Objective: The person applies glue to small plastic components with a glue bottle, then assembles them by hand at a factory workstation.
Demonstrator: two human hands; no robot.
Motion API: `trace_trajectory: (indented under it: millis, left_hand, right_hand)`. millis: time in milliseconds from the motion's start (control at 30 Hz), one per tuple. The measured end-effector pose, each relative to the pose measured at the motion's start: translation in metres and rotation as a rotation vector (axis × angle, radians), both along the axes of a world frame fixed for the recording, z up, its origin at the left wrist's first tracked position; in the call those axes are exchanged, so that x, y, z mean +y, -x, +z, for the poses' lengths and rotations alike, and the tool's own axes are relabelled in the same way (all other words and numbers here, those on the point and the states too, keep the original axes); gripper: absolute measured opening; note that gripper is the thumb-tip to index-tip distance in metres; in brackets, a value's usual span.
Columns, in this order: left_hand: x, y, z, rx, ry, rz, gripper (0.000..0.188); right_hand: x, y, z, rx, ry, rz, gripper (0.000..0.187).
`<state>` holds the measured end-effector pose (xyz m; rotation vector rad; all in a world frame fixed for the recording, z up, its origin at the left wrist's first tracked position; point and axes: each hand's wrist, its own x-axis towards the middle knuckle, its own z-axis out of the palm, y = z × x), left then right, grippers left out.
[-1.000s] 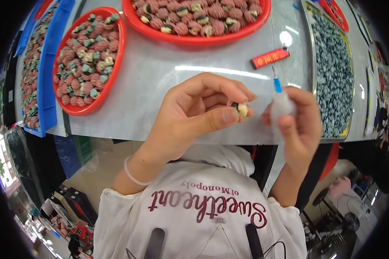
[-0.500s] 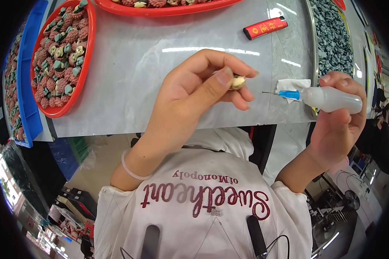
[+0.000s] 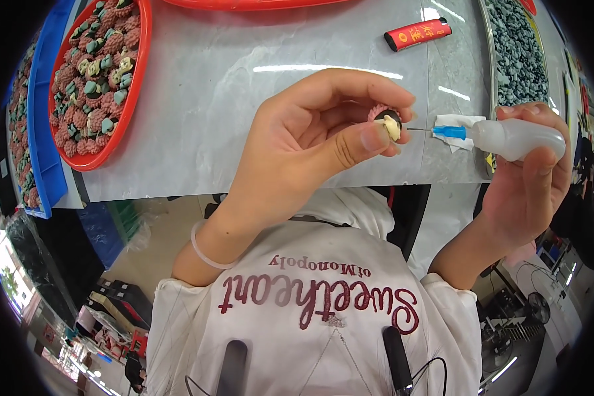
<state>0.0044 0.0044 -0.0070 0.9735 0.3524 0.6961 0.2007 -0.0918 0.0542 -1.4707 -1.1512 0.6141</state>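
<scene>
My left hand (image 3: 310, 142) pinches a small decorated piece (image 3: 392, 125) between thumb and fingers. It has a ridged pink part, a dark part and a cream-coloured figure on it. In my right hand (image 3: 531, 181) is a translucent white squeeze bottle (image 3: 518, 139), held sideways with the fingers around its body. The bottle's blue needle tip (image 3: 450, 132) points left at the piece. Its thin needle ends close beside the piece; whether they touch I cannot tell.
At the left stands a red oval tray (image 3: 146, 66) of similar pink pieces, beside a blue tray (image 3: 45, 142). Another red tray (image 3: 257, 4) lies at the far edge. A red, black-ended lighter-like stick (image 3: 418, 33), white tissue (image 3: 474, 123) and a tray of grey-green bits (image 3: 518, 63) are to the right.
My left hand has turned the piece, so its pink ridges and cream figure show, and brought it nearer the needle. The bottle stays in my right hand. The whole view has shifted slightly.
</scene>
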Motion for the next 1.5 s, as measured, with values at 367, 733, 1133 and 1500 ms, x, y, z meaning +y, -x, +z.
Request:
trace_trajectory:
  millis: [367, 733, 1133, 1500]
  left_hand:
    - [0.0, 0.0, 0.0, 0.003, 0.027, 0.01, 0.03]
    - [0.0, 0.001, 0.003, 0.022, 0.066, 0.02, 0.03]
    - [-0.004, 0.0, 0.004, 0.076, 0.037, 0.041, 0.026]
    - [-0.008, -0.005, 0.013, 0.145, 0.04, 0.061, 0.029]
  right_hand:
    - [-0.001, 0.016, 0.03, -0.613, -0.103, 0.199, 0.04]
    - [-0.002, 0.026, 0.01, -0.41, -0.174, -0.019, 0.045]
    - [0.03, 0.015, -0.041, -0.411, -0.013, -0.138, 0.034]
    - [0.034, 0.018, -0.04, -0.422, -0.018, -0.046, 0.037]
